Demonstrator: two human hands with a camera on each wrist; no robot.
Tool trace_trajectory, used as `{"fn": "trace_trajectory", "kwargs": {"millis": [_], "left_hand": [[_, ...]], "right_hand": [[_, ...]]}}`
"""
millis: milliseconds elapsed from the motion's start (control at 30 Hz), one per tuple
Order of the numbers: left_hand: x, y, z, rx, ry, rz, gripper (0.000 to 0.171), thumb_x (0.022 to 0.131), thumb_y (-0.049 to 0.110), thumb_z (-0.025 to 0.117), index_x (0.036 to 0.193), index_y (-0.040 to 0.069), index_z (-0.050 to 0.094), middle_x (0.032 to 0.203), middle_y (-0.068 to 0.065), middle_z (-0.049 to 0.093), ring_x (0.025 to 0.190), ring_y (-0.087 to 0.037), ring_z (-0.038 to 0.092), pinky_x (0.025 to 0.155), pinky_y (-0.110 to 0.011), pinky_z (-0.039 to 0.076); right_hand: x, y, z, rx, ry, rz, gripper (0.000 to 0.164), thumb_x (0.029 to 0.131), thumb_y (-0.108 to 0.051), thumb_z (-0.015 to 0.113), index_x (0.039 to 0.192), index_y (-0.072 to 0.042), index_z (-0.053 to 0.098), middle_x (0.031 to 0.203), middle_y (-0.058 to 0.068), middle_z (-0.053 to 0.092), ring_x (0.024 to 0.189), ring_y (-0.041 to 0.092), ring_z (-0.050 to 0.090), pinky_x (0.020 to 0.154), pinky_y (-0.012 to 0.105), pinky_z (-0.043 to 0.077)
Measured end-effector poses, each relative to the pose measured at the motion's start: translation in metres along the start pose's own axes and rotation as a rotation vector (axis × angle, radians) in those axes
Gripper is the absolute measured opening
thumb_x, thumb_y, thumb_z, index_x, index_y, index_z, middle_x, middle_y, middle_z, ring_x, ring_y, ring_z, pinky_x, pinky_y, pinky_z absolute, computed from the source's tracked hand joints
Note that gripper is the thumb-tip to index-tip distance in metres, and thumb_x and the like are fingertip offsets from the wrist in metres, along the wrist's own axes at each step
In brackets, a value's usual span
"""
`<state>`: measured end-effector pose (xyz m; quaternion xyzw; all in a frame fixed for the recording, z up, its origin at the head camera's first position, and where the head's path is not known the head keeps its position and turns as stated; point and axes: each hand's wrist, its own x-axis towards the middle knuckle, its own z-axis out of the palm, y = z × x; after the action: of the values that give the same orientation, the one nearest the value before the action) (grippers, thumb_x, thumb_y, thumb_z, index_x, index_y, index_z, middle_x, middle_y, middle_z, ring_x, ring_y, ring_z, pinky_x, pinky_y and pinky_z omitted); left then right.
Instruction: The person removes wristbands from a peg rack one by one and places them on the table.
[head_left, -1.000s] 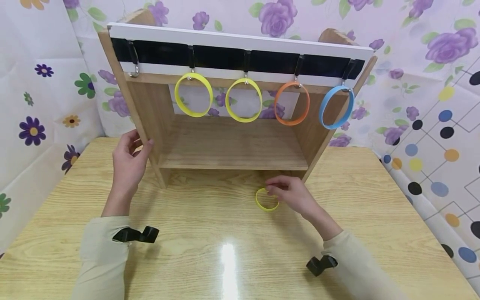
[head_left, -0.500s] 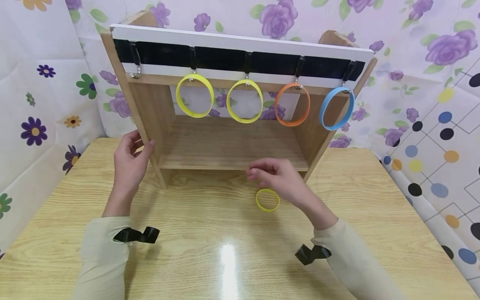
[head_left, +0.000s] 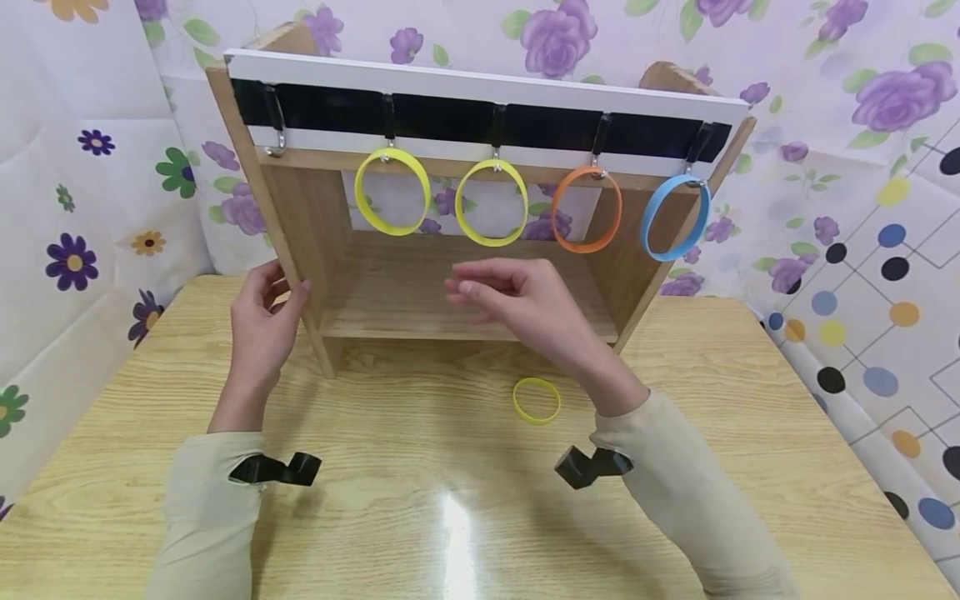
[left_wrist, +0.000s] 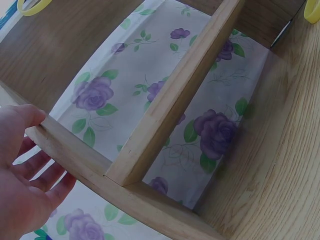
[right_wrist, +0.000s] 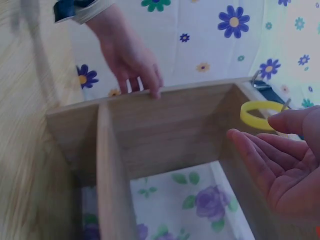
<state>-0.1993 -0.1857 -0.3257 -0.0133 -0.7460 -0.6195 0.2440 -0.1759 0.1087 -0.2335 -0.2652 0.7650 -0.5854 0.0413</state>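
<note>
My left hand (head_left: 262,321) grips the left side panel (head_left: 281,225) of a wooden shelf, the thumb on its front edge and the fingers behind the outer face. The left wrist view shows the same hold. My right hand (head_left: 517,300) hovers in front of the shelf, fingers loosely bent, nothing between them. Under it on the table lies a thin yellow wristband (head_left: 536,422). Two yellow wristbands, the left one (head_left: 393,232) and its neighbour (head_left: 492,243), hang from hooks above. In the right wrist view, a hanging yellow wristband (right_wrist: 250,120) appears beyond my right thumb.
An orange wristband (head_left: 585,248) and a blue wristband (head_left: 651,218) hang farther right on the rail. The leftmost hook (head_left: 277,148) carries nothing. A wooden table (head_left: 360,500) supports the shelf; flowered cloth (head_left: 480,33) covers the wall behind.
My right hand has lifted off beside the wristband on the table and moved up and left to the front of the shelf. That wristband stays put; my left hand keeps its hold.
</note>
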Motion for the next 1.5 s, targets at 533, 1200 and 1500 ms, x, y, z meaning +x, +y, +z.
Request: {"fn": "trace_trajectory", "kwargs": {"millis": [533, 1200, 1500], "left_hand": [[0.001, 0.001, 0.000, -0.028, -0.006, 0.004, 0.041, 0.095, 0.010, 0.058, 0.132, -0.004, 0.048, 0.122, -0.007, 0.054, 0.114, -0.016, 0.053, 0.092, -0.024, 0.045], [0.001, 0.000, 0.001, -0.002, -0.018, 0.003, 0.043, 0.096, 0.013, 0.059, 0.134, -0.003, 0.048, 0.127, -0.011, 0.053, 0.116, -0.017, 0.052, 0.094, -0.027, 0.045], [0.001, 0.000, -0.001, -0.002, -0.003, 0.003, 0.042, 0.095, 0.013, 0.059, 0.134, -0.003, 0.048, 0.124, -0.008, 0.053, 0.114, -0.016, 0.052, 0.095, -0.027, 0.046]], "right_hand": [[0.043, -0.014, 0.022, 0.133, 0.107, -0.006, 0.028, 0.092, -0.008, 0.066, 0.115, 0.008, 0.066, 0.107, 0.018, 0.069, 0.097, 0.024, 0.067, 0.079, 0.035, 0.056], [0.055, -0.018, 0.040, 0.276, 0.200, -0.016, 0.023, 0.088, 0.000, 0.068, 0.106, 0.013, 0.066, 0.098, 0.021, 0.070, 0.093, 0.030, 0.068, 0.075, 0.034, 0.057], [0.052, -0.032, 0.043, 0.319, 0.202, -0.020, 0.018, 0.089, -0.002, 0.068, 0.102, 0.010, 0.068, 0.094, 0.018, 0.070, 0.088, 0.025, 0.070, 0.075, 0.035, 0.057]]}}
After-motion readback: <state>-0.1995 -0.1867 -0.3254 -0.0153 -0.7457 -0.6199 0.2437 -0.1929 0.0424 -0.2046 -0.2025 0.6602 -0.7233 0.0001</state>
